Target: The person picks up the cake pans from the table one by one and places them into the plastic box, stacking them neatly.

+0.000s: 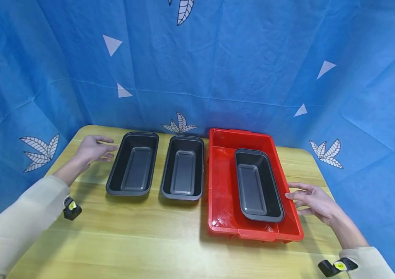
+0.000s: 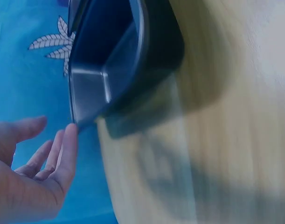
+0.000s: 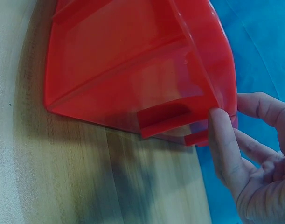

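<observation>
In the head view, my left hand [image 1: 94, 150] is beside the outer rim of the left dark loaf pan [image 1: 138, 164]. Its fingers are loosely spread and it holds nothing. A second loaf pan [image 1: 182, 170] stands to the right of that one. Inside a red plastic tray [image 1: 222, 193] lies a third loaf pan [image 1: 251, 190], near the tray's right wall. At that wall is my right hand [image 1: 314, 201], its thumb and fingers reaching to the rim. Seen from the right wrist, the fingers [image 3: 221, 140] lie along the tray's outer side, fairly straight, without curling round it.
A light wooden table [image 1: 131, 236] carries the pans and the tray. Blue patterned cloth [image 1: 190, 62] hangs behind the table and along both sides. A small black device sits at each cuff.
</observation>
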A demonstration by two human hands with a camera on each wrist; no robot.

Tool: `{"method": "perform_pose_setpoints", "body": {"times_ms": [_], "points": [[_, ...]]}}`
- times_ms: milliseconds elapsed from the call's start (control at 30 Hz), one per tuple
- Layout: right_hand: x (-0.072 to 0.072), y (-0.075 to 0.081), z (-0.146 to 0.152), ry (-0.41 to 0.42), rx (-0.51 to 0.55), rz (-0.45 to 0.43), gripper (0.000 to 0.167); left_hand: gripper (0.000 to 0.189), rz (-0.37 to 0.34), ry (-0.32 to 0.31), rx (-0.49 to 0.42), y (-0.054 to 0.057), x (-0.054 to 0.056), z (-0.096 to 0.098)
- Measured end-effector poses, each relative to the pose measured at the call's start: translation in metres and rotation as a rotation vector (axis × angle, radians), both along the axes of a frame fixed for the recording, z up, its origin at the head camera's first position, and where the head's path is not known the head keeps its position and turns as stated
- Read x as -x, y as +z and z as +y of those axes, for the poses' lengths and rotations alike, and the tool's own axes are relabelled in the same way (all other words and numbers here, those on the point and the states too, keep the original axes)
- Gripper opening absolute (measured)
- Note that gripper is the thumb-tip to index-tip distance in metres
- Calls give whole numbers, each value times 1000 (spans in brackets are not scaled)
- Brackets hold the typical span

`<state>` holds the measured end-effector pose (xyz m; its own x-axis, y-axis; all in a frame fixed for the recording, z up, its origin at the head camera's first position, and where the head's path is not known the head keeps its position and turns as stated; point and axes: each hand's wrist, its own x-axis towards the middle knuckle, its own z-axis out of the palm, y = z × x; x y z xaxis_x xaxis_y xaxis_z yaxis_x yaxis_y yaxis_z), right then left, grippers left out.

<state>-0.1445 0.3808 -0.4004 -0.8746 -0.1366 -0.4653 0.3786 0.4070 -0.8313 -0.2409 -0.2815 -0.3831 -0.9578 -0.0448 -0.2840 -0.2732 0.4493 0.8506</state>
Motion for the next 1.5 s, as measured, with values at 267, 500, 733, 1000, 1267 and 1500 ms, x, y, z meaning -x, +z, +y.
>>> {"method": "perform_pose_setpoints", "body": {"times_ms": [267, 500, 733, 1000, 1267, 1500], "points": [[-1, 0, 0, 3, 5, 5, 74, 65, -55, -17, 29, -14, 1, -11], [-1, 2, -2, -2, -2, 6, 76, 62, -68, -49, 53, -27, 2, -8], [-1, -1, 0, -1, -2, 6, 75, 65, -67, -44, 65, -33, 2, -2], [0, -2, 0, 1, -5, 10, 75, 65, -88, -53, 113, -36, 3, 3], [1, -2, -1, 2, 2, 13, 76, 62, -81, -53, 126, -38, 4, 3], [1, -2, 0, 5, 3, 17, 76, 61, -77, -55, 123, -38, 4, 4]]}}
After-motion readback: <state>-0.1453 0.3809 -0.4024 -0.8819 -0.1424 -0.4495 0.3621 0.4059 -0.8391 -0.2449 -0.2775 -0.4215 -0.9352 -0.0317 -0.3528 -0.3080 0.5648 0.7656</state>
